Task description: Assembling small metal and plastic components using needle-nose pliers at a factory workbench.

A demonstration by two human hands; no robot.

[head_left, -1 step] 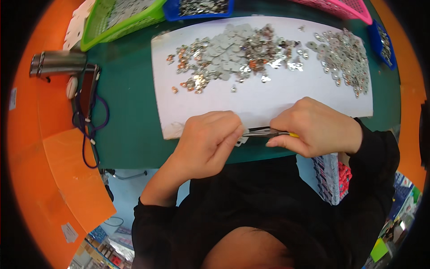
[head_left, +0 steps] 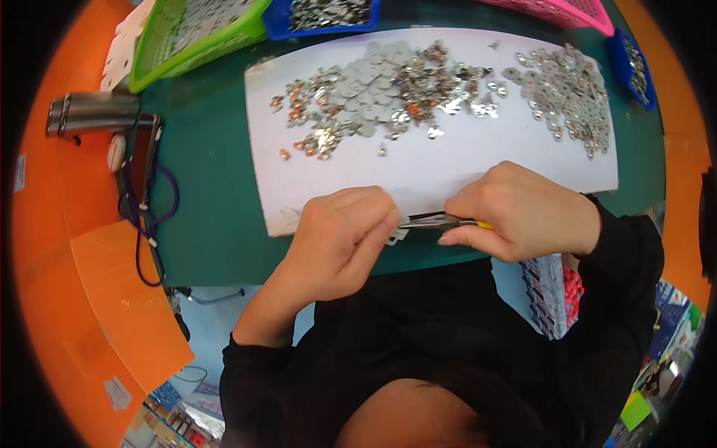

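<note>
My right hand (head_left: 515,213) is closed round the yellow-and-black handles of needle-nose pliers (head_left: 441,223). The slim metal jaws point left and reach my left hand (head_left: 340,239). That hand is closed in a pinch on a small pale flat piece (head_left: 399,236), part of which shows below the plier tips. My fingers hide the rest, so I cannot tell whether the jaws grip it. Both hands are over the near edge of a white board (head_left: 441,168). Farther back on the board lie a heap of pale grey flat pieces (head_left: 370,86) and small shiny metal parts (head_left: 429,82).
More round metal pieces (head_left: 571,97) are heaped at the board's right. Behind it stand a green basket (head_left: 190,63), a blue tray (head_left: 321,30) and a pink basket (head_left: 567,16). Another blue tray (head_left: 624,71) is at far right. A steel flask (head_left: 97,112) and a phone (head_left: 142,160) with a purple cord lie left.
The board and trays appear slightly farther left in the picture. Both hands keep the same grip, and the pliers stay against my left fingers.
</note>
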